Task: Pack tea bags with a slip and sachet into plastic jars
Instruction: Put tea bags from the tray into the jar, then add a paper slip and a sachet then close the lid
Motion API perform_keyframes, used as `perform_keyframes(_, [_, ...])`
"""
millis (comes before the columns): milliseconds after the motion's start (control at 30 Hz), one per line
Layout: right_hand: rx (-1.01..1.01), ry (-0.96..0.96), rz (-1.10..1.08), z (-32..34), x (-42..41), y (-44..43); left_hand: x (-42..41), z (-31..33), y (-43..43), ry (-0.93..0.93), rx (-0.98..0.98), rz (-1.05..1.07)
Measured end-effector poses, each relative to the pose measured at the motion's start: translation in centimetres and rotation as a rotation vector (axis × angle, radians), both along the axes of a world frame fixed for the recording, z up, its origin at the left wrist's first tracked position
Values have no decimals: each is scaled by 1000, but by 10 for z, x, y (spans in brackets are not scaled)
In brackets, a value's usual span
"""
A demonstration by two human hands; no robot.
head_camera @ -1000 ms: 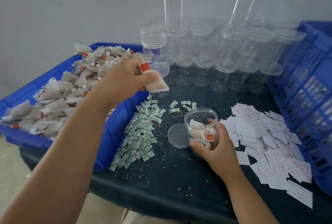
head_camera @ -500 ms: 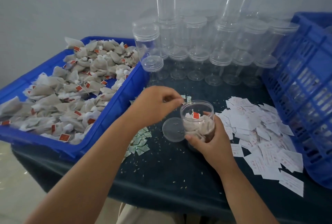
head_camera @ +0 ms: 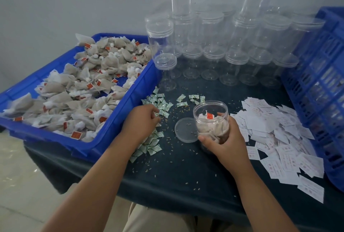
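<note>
Your right hand [head_camera: 226,143] wraps around the lower part of an open clear plastic jar [head_camera: 210,108], thumb on its near side and fingers curled round the far side, holding it upright on the dark surface [head_camera: 186,177]. The jar is packed with tea bags [head_camera: 212,126], one red tag showing on top. Its round clear lid [head_camera: 184,132] lies flat on the surface between your two hands, touching the jar's left side.

Your left hand [head_camera: 141,121] rests knuckles-up on a scatter of small green-and-white sachets [head_camera: 153,148], fingers curled down into them; whether it has pinched one cannot be seen. A few more sachets lie just beyond the jar.

To the right of your right hand spreads a loose heap of white paper slips [head_camera: 279,138]. To the left of your left hand, a blue tray [head_camera: 119,120] holds a mound of loose tea bags [head_camera: 83,92] with red tags. Beyond both hands stand rows of empty lidded jars [head_camera: 237,60], some stacked. A blue slatted crate [head_camera: 322,90] stands past the slips, far to your right. Small grains dot the surface around your hands.
</note>
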State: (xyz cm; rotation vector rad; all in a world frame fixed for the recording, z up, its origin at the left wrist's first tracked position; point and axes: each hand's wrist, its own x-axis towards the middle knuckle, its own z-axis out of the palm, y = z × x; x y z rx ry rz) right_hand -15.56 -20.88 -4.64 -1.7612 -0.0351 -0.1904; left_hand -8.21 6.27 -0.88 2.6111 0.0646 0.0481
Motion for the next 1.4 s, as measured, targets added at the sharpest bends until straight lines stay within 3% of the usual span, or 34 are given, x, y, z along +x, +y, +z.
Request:
perform_keyframes(200, [6,-9,-1,2,0,2,-1,15,-3,-47,-157,1])
perform_keyframes(367, [-11,-29,-4,5,-1,4,-12,39,-18,-101,-506,20])
perform_keyframes(533, [-10,-51,9,6,-2,4,-22,76,-58,-216,-940,-149])
perform_keyframes(600, [-7,-67,13,7,-2,4,-22,84,-77,-234,-879,-240])
perform_keyframes(733, [51,-104,1,6,-5,4,-23,79,-102,-201,-411,-435])
perform_keyframes(800, [74,-121,-10,6,-6,3,-22,73,-107,-212,-281,-473])
perform_keyframes(900, [85,-145,-35,8,-6,3,-23,70,-111,-268,-490,-380])
perform_keyframes(1000, [83,-199,-187,6,-8,2,-22,62,-117,-395,-800,-136])
perform_keyframes(1067, [67,-245,-372,5,-7,-2,-17,50,-124,-232,-811,-84])
perform_keyframes(1167, [125,-251,-630,5,-3,-11,-8,25,-135,67,-351,-312])
perform_keyframes(1267, [171,-228,-790,6,1,-21,-6,3,-152,86,69,-468])
perform_keyframes(1400, [204,-194,-817,6,2,-25,0,-13,-162,73,89,-439])
